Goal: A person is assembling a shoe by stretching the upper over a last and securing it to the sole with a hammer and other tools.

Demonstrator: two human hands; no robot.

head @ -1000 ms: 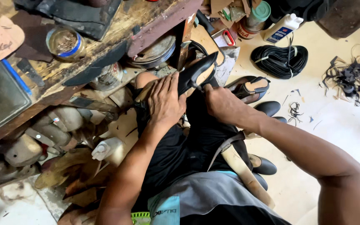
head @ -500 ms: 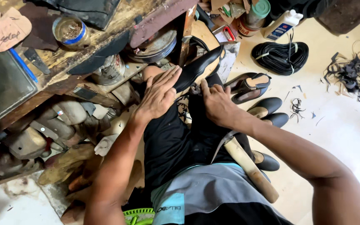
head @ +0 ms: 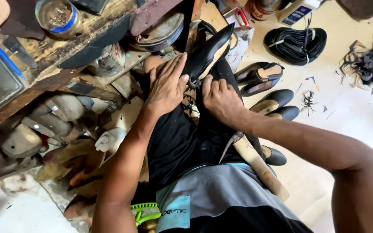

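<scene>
Shoe [head: 208,51] under left hand [head: 168,84]: glossy black leather | workbench [head: 44,51] beside it: rough, worn wood | tin [head: 59,17]: dull metal

Bright, even daylight, soft shadows under the workbench [head: 65,56], slight edge blur.

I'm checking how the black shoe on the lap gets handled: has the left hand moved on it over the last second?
Yes. The left hand slid from gripping the black shoe to lying flat beside it, toward the knee.

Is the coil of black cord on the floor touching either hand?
No, the coil of black cord lies apart on the floor, while both hands press the black shoe.
</scene>
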